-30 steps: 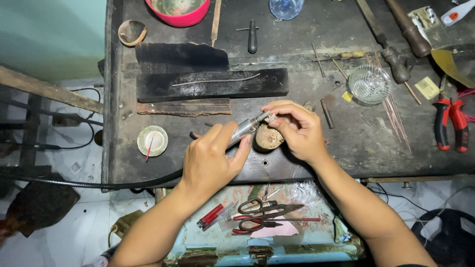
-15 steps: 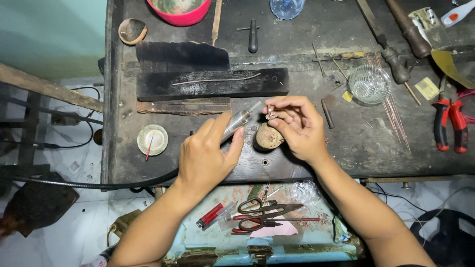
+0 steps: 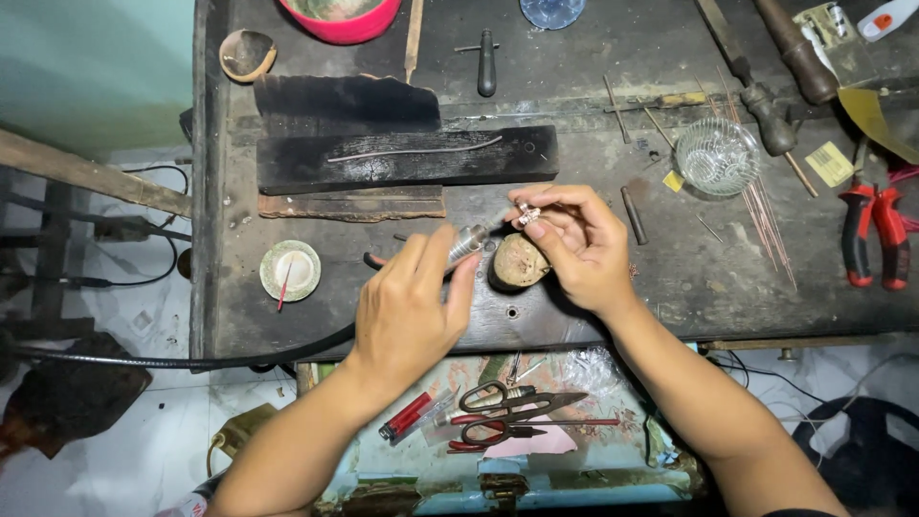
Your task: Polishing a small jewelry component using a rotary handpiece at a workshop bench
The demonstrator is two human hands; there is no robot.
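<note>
1. Head view: the left hand [image 3: 407, 311] grips a slim metal rotary handpiece [image 3: 471, 239] near the dark wooden surface's [image 3: 689, 278] front edge.
2. The right hand [image 3: 579, 244] pinches a small silver piece [image 3: 527, 214] at its tip, above a round wooden peg [image 3: 520, 260].

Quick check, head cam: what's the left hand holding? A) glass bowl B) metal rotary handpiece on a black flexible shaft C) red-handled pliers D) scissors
B: the left hand grips the metal rotary handpiece, its tip aimed at the small silvery piece pinched in the right hand.
</note>
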